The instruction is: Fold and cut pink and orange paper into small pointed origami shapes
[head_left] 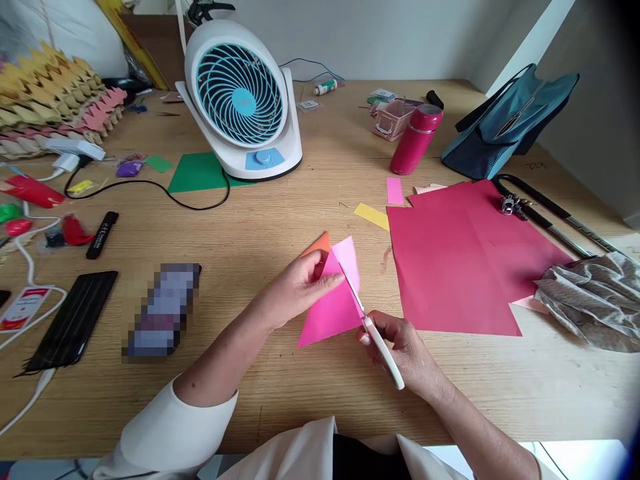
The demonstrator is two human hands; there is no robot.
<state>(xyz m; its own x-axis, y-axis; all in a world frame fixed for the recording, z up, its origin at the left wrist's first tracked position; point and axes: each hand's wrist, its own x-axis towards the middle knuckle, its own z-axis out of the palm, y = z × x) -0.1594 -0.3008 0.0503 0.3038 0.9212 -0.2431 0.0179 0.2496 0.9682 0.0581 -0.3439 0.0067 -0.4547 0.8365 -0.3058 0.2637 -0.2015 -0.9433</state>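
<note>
My left hand pinches a piece of bright pink paper between thumb and fingers, a little above the table. A lighter pink part of the sheet stands up at its top. Wrapped round the white handles of a pair of scissors, my right hand holds them from the lower right. Their blades lie along the pink paper, pointing up and left toward my left thumb. Just behind my left fingers shows the corner of an orange piece of paper, the rest hidden by the hand.
Red paper sheets lie to the right, beside a yellow strip. A white fan stands at the back on green paper. A phone lies left. Further right are a pink bottle and a blue bag.
</note>
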